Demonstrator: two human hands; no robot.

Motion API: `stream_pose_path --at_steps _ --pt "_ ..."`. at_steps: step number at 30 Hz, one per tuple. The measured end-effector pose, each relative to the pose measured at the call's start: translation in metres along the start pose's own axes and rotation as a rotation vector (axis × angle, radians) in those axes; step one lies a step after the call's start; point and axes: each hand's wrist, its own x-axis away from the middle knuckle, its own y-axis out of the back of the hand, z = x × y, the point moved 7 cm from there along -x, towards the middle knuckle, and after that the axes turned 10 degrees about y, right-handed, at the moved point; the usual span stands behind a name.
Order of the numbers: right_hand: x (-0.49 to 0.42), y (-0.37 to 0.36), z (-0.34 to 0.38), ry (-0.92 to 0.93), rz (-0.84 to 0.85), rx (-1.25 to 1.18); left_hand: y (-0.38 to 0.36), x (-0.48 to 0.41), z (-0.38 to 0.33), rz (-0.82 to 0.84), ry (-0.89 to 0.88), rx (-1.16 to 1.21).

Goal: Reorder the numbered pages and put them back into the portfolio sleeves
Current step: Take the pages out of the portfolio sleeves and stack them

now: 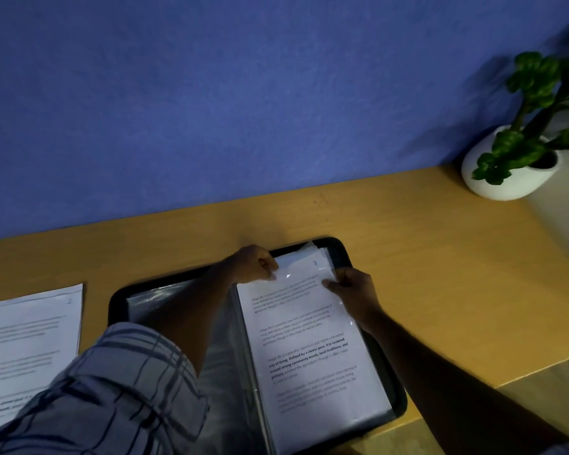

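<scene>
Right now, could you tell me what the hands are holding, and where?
Both hold the page on the open portfolio at its far end: the left hand pinches its left corner, the right hand its right corner.

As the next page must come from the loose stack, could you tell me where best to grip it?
Probably the stack at its far right corner, coming from the portfolio side: that corner lies flat and bare on the table, while the shirt sleeve covers its near part.
</scene>
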Motion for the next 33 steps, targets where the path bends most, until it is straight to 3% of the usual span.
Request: stream_pose_path --at_steps 8,15,19,22,27,30,33 --pt "0.005 0.002 0.001 -0.037 0.085 0.034 0.000 -0.011 -0.009 0.004 -0.015 -0.086" --pt "-0.006 0.007 -0.005 -0.063 0.090 0.157 0.030 -0.010 -0.008 -0.259 -0.037 -0.031" --pt "-0.033 0.005 0.024 0.073 0.058 0.255 0.053 -0.005 -0.006 -0.407 -0.085 0.028" --pt "-0.061 -0.012 0.056 0.155 0.105 0.252 0.065 -0.003 -0.004 -0.459 -0.107 0.085" --pt "-0.111 -0.042 0.071 0.057 0.230 0.315 0.073 0.003 -0.009 -0.478 -0.159 0.125" --pt "-0.119 -0.047 0.072 0.037 0.244 0.294 0.082 0.008 0.012 -0.567 -0.108 0.245" --pt "-0.122 -0.049 0.084 0.116 0.252 0.244 0.083 0.022 0.045 -0.611 0.024 0.607"
